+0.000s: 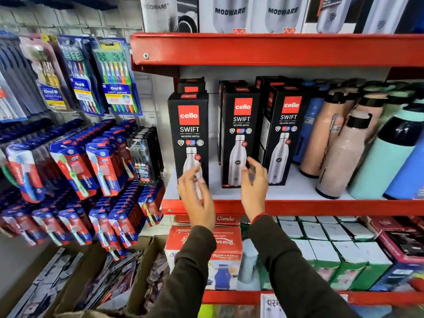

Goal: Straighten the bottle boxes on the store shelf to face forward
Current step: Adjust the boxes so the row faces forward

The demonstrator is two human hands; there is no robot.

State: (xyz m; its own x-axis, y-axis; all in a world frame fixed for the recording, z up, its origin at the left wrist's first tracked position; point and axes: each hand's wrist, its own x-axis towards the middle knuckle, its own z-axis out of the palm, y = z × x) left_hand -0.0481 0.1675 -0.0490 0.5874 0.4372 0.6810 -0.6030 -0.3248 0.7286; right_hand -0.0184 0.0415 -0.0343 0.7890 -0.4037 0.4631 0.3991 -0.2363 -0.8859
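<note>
Both arms reach up and forward from the bottom of the view, in dark sleeves, toward the middle red shelf [298, 206]. The left hand [197, 198] is raised in front of the lower part of the left bottle box [188, 134], with its back toward the camera and the fingers spread loosely and slightly curled; it is open and blurred, and whether the fingertips touch the box cannot be told. The right hand [253, 189] is lifted a little higher, wrist bent back, a red thread around the wrist; its fingers are parted and half curled in front of the bottom right corner of the middle bottle box [241, 136], holding nothing.

Three black bottle boxes stand upright in the front row on the white shelf board, each showing a red logo square and a picture of a steel bottle. The left one stands apart at the left end, closer to the front edge. The middle one and the right bottle box [285, 134] stand just beside each other, the right one turned slightly so that its left side panel shows. More black boxes stand behind them. To the right, loose bottles [344, 152] in pink, blue and mint lean together. Toothbrush packs [91, 74] hang on the wall at left.
</note>
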